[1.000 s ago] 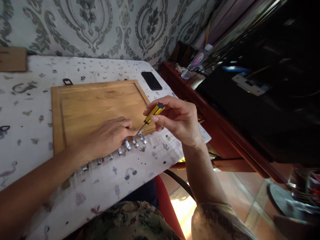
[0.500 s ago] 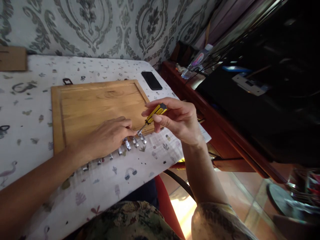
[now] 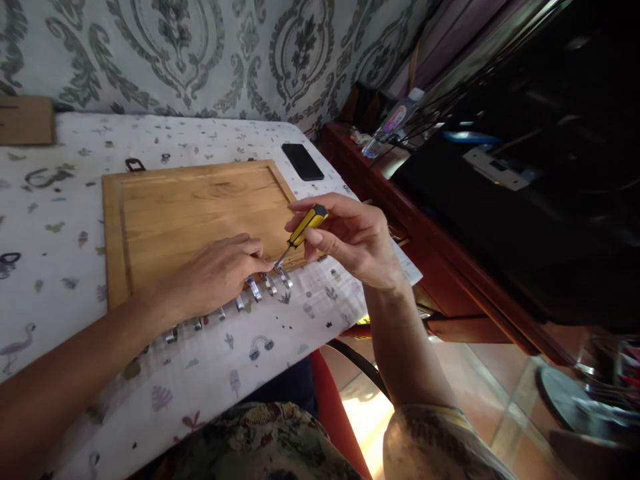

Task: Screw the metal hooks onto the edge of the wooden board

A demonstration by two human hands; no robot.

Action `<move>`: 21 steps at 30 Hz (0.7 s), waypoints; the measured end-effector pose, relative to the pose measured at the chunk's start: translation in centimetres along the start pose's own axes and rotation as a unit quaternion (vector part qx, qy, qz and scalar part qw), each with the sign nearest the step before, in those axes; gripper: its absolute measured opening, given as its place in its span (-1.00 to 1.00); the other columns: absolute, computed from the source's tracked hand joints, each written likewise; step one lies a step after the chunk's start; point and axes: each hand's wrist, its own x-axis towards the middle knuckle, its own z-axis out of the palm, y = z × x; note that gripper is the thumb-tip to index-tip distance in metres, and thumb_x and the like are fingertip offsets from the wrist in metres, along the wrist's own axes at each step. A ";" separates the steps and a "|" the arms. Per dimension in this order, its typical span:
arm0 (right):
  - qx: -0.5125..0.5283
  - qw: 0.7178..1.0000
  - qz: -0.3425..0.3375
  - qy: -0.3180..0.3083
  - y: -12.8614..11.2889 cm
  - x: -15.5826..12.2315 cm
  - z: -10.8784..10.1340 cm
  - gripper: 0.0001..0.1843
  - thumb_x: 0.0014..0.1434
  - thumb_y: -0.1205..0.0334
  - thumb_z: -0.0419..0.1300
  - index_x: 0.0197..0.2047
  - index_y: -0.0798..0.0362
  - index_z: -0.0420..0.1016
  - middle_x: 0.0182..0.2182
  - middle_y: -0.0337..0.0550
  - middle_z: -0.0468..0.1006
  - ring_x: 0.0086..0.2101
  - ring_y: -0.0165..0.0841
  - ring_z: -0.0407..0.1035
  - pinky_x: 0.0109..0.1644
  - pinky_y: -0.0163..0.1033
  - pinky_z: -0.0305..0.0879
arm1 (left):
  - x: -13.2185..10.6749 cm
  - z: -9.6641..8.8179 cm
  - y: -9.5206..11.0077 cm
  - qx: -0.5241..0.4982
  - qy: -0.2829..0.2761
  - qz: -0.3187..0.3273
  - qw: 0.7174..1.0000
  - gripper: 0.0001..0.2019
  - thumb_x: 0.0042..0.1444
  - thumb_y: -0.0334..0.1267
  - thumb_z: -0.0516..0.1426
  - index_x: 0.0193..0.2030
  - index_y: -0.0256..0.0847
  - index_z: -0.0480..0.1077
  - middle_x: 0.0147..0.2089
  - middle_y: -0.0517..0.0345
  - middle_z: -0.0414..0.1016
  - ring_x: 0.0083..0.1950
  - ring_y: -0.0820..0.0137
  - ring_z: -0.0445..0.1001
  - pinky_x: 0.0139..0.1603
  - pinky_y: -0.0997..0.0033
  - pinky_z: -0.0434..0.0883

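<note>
A wooden board [image 3: 190, 213] lies on the patterned tablecloth. Along its near edge runs a row of several metal hooks [image 3: 255, 290]. My right hand [image 3: 350, 240] is closed round a small yellow and black screwdriver [image 3: 306, 227], whose tip meets the rightmost hook [image 3: 284, 275] at the board's near right corner. My left hand [image 3: 215, 273] rests on the board's near edge, fingers pinched together beside the screwdriver tip, pressing on the hook strip.
A black phone [image 3: 303, 161] lies on the table beyond the board. A brown block [image 3: 25, 119] sits at the far left. To the right stands a dark wooden cabinet [image 3: 435, 233] with a plastic bottle [image 3: 393, 123] and black equipment. A red chair edge [image 3: 335, 413] shows below.
My right fingers have shifted slightly on the screwdriver handle, as in a small turn. The left hand and the board have stayed put.
</note>
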 end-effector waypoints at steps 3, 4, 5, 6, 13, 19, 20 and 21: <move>0.002 1.000 -0.007 0.020 0.0 0.1 0.1 -0.62 0.11 0.03 0.53 -0.14 0.12 0.63 -0.26 -0.18 0.65 -0.49 -0.55 0.45 -0.46 -0.44 0.50 | 0.0 0.0 0.0 0.009 0.001 -0.001 1.000 -0.70 0.35 -0.45 0.09 -0.02 -0.11 0.64 -0.14 0.09 0.53 -0.10 0.28 0.44 -0.21 0.34 0.28; -0.004 1.000 -0.008 0.029 0.0 0.1 0.2 -0.62 0.09 0.02 0.54 -0.19 0.12 0.63 -0.27 -0.19 0.65 -0.50 -0.56 0.43 -0.48 -0.43 0.50 | 0.0 0.0 0.0 0.011 0.004 0.000 1.000 -0.70 0.35 -0.45 0.09 -0.03 -0.10 0.64 -0.14 0.09 0.52 -0.10 0.29 0.44 -0.21 0.34 0.28; -0.011 0.999 -0.006 0.038 0.0 0.2 0.3 -0.60 0.06 0.00 0.55 -0.23 0.12 0.61 -0.28 -0.19 0.65 -0.51 -0.56 0.42 -0.49 -0.42 0.50 | 0.0 0.0 0.0 0.012 0.007 0.002 1.000 -0.71 0.36 -0.44 0.09 -0.04 -0.11 0.64 -0.15 0.08 0.52 -0.11 0.29 0.44 -0.21 0.34 0.28; -0.017 0.999 -0.005 0.045 0.0 0.2 0.3 -0.59 0.04 -0.02 0.56 -0.26 0.11 0.59 -0.28 -0.19 0.64 -0.52 -0.56 0.41 -0.50 -0.42 0.49 | 0.0 0.0 0.0 0.011 0.009 0.003 1.000 -0.72 0.36 -0.43 0.09 -0.04 -0.11 0.64 -0.15 0.08 0.52 -0.12 0.29 0.44 -0.21 0.34 0.28; 0.007 1.000 -0.006 0.017 0.3 0.2 0.2 -0.57 0.09 -0.03 0.53 -0.20 0.08 0.50 -0.26 -0.17 0.65 -0.43 -0.51 0.49 -0.49 -0.45 0.49 | 0.1 0.0 0.0 -0.021 -0.002 -0.010 1.000 -0.75 0.37 -0.40 0.12 -0.04 -0.10 0.64 -0.12 0.09 0.53 -0.07 0.28 0.46 -0.16 0.33 0.30; 0.016 1.000 -0.018 -0.006 0.5 0.1 0.0 -0.59 0.17 0.07 0.49 0.00 0.07 0.58 -0.22 -0.21 0.66 -0.51 -0.58 0.43 -0.46 -0.44 0.49 | 0.0 -0.1 0.2 -0.006 -0.001 -0.006 1.000 -0.74 0.38 -0.39 0.10 -0.07 -0.12 0.65 -0.15 0.08 0.53 -0.09 0.28 0.45 -0.19 0.33 0.28; 0.014 1.000 -0.022 0.005 0.5 0.1 0.1 -0.62 0.16 0.07 0.50 -0.05 0.08 0.58 -0.23 -0.21 0.65 -0.52 -0.58 0.42 -0.48 -0.44 0.47 | 0.0 -0.1 0.1 -0.001 -0.001 -0.004 1.000 -0.74 0.37 -0.40 0.10 -0.06 -0.12 0.65 -0.16 0.08 0.52 -0.10 0.28 0.45 -0.20 0.32 0.27; 0.010 1.000 -0.024 0.016 0.5 0.1 0.2 -0.64 0.15 0.07 0.51 -0.11 0.08 0.57 -0.24 -0.22 0.64 -0.52 -0.58 0.41 -0.51 -0.44 0.46 | 0.0 0.0 0.0 0.003 -0.001 -0.002 1.000 -0.74 0.37 -0.41 0.10 -0.06 -0.13 0.64 -0.16 0.07 0.52 -0.12 0.28 0.45 -0.21 0.32 0.27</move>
